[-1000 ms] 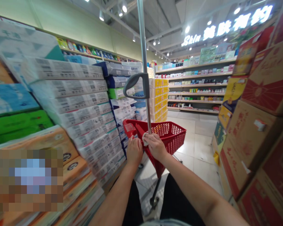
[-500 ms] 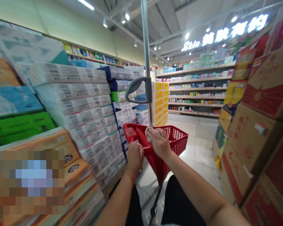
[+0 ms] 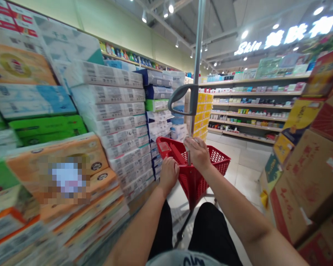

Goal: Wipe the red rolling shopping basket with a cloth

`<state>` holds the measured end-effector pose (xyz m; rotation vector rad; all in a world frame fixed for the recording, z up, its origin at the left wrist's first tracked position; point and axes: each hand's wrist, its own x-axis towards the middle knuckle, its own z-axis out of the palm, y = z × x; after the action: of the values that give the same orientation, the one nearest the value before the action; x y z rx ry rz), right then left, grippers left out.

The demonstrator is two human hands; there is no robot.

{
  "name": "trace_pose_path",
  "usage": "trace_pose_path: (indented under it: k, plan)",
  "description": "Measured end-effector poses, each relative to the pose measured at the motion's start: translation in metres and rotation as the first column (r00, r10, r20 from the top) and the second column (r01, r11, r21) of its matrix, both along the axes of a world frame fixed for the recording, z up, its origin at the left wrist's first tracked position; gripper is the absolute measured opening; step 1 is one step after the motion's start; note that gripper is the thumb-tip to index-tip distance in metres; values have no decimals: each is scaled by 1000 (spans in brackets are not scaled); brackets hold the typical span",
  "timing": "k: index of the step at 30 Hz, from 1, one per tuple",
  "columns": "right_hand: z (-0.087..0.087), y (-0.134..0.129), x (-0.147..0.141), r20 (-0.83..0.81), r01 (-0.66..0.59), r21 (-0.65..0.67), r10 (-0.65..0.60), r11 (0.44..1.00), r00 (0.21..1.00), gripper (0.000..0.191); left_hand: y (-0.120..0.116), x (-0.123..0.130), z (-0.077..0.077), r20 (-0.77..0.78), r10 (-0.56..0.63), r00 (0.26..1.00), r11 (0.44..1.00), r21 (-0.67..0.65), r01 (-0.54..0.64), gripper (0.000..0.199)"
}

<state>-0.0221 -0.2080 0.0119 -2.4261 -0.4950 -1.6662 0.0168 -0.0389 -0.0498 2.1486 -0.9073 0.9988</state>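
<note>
In front of my knees stands a red shopping cart basket [image 3: 192,192] with a silver metal pole [image 3: 199,44] rising from it. A grey loop handle [image 3: 183,99] is fixed to the pole. The fingers of my left hand [image 3: 169,173] are curled over the near left rim of the red basket. My right hand [image 3: 199,153] is closed round the lower pole just above the basket, pressing a pale cloth [image 3: 187,143] against it. Most of the cloth is hidden under the fingers.
Stacked tissue packs [image 3: 122,107] rise close on the left, with orange packs [image 3: 94,153] nearer me. Cardboard cartons [image 3: 313,177] are piled on the right. Shelves of small goods [image 3: 249,99] stand at the back, beyond a pale tiled floor [image 3: 233,162].
The view has turned left, so the cart and both hands appear farther right. My right hand sits slightly higher on the pole with the cloth. My left hand stays on the rim.
</note>
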Motion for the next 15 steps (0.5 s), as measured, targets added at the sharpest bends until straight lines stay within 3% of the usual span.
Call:
trace_pose_path:
  k: [4,6,8,12,13,15]
  plan:
    - [-27,-1,-8,-57,8,-71,-12,997,998,35,-1,-3,1,-40,-31,999,999,-5,31,18]
    - [-32,-3,-14,-85,13,-132,-24,991,996,33,-3,-1,2,-54,-40,998,999,-24,39,18]
    - [-17,-6,-17,-65,38,-159,-49,987,997,30,-6,1,3,-59,-44,997,998,-46,42,18]
    - [31,-14,-13,50,117,-109,-112,987,992,31,-12,4,3,-57,-57,997,997,-52,54,18]
    - [33,-16,-12,52,120,-99,-116,988,992,31,-13,4,3,-57,-66,996,997,-45,63,18]
    - [20,-18,-11,19,98,-104,-97,990,995,32,-13,2,3,-64,-84,994,996,-27,82,18]
